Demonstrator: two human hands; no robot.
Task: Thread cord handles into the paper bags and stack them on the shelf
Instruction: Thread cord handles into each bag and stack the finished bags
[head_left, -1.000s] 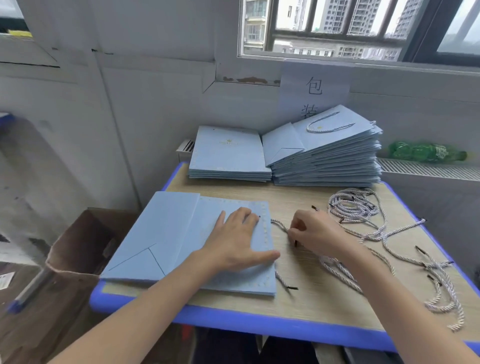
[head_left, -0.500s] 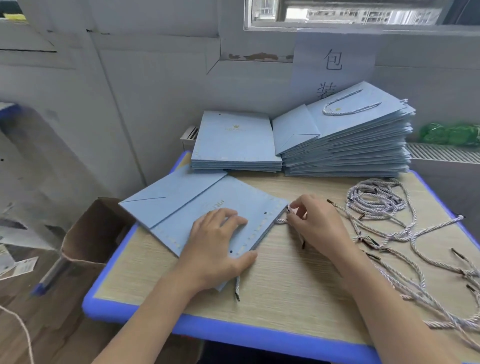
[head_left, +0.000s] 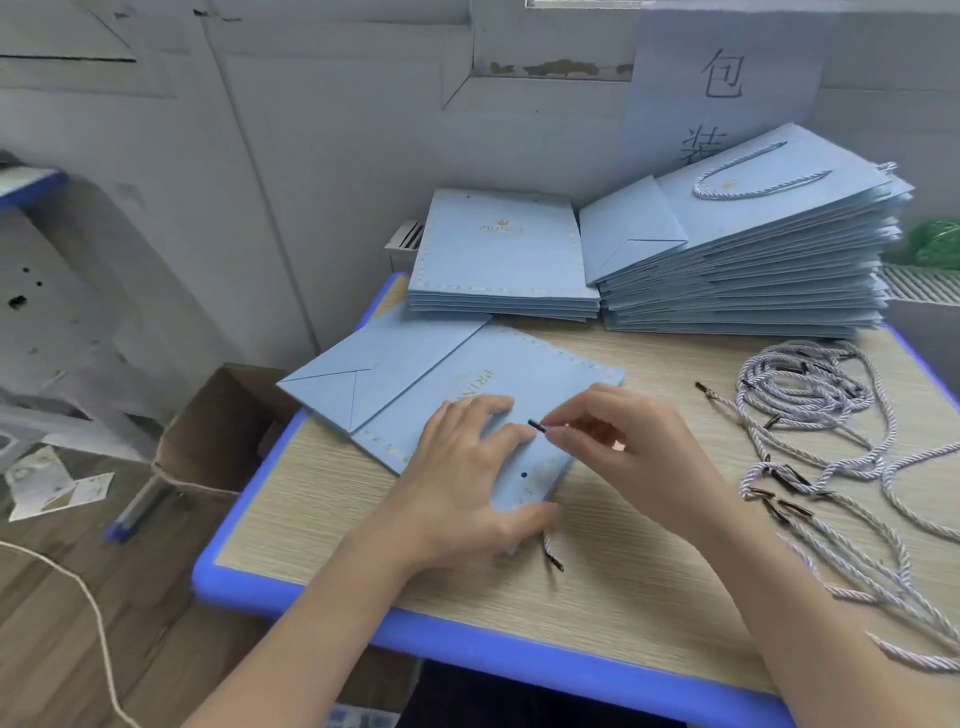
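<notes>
Single head-worn view, looking forward and down from close above the left hand (head_left: 462, 483) and right hand (head_left: 634, 457). Wide-angle, with bent edges. Faces the wall beyond the hands; table (head_left: 597, 587) filling the middle under both hands, floor falling away left of the left hand. No second view to overlap.

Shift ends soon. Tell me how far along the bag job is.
Done: the tall pile on the right, top bag showing a handle. In hand: the left hand presses one bag flat while the right hand pinches a cord tip. Left: the short pile and the loose cords.
</notes>
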